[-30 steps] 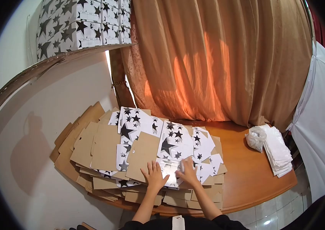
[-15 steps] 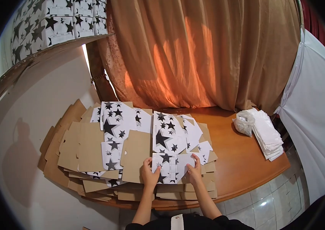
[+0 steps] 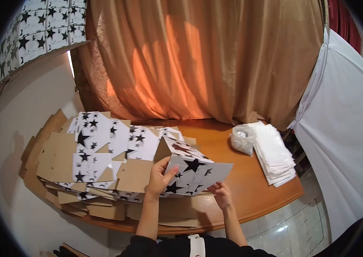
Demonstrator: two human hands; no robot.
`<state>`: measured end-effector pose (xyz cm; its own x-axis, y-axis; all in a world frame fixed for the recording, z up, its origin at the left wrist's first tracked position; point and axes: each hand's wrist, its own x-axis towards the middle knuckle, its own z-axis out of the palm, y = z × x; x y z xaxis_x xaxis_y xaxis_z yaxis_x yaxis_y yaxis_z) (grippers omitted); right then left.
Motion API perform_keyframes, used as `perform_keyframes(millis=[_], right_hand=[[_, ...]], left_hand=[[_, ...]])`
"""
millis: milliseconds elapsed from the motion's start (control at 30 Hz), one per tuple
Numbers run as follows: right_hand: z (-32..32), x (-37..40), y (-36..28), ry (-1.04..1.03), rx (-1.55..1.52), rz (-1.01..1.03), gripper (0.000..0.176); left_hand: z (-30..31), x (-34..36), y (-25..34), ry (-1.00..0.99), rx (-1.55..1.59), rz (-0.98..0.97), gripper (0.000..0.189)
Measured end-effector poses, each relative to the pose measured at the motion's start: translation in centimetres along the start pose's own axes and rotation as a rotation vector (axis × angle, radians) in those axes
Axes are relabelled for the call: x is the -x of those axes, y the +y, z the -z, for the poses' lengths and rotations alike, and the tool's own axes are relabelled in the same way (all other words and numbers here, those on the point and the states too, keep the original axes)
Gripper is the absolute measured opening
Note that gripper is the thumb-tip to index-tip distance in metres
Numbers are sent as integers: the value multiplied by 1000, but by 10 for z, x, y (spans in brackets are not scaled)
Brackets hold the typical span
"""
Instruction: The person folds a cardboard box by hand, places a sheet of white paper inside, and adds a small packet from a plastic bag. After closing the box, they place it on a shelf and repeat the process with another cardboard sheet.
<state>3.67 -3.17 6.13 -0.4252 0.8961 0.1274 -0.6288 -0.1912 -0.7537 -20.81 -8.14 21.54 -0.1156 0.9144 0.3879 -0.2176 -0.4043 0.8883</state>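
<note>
My left hand (image 3: pixel 160 177) is closed on the left side of a cardboard box blank (image 3: pixel 193 176), its thumb on the front face. The blank is white with black stars outside and brown inside. It is raised and tilted above the pile, with its upper part bent back at a crease. My right hand (image 3: pixel 221 195) is by the lower right edge of the blank, fingers loosely bent and apart; whether a fingertip touches the board I cannot make out. Under and left of the blank lie stacked flat box blanks (image 3: pixel 91 128), some star side up, others brown side up.
A brown wooden table (image 3: pixel 258 201) carries everything. At its right lie a stack of white sheets or bags (image 3: pixel 271 150) and a clear plastic bag (image 3: pixel 242 139) with small contents. Star-printed boxes (image 3: pixel 53 30) fill a shelf at upper left. A brown curtain (image 3: pixel 198 64) hangs behind.
The star-printed blank has been lifted off the pile and tilted, its upper part now bent back. My right hand has moved from its right side to its lower right edge. The camera view has turned right.
</note>
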Motion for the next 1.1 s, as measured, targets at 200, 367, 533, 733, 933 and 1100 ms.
perform_keyframes(millis=[200, 367, 533, 733, 933, 1100], right_hand=[[63, 34, -111, -184, 872, -48, 52], [104, 47, -172, -477, 1237, 91, 49], [98, 55, -211, -738, 1333, -358, 83], [98, 52, -206, -729, 1466, -473, 112], [103, 26, -190, -815, 1526, -517, 97], [112, -9, -186, -860, 1691, -759, 55]], left_hand=[[-106, -60, -32, -115, 186, -119, 29], [-142, -88, -91, 41, 475, -256, 23], [-106, -69, -224, 462, 89, -200, 20], [-70, 8, -305, 532, -207, 270, 20], [-57, 24, -324, 555, -61, 780, 15], [-68, 30, -319, 406, -330, 706, 24]])
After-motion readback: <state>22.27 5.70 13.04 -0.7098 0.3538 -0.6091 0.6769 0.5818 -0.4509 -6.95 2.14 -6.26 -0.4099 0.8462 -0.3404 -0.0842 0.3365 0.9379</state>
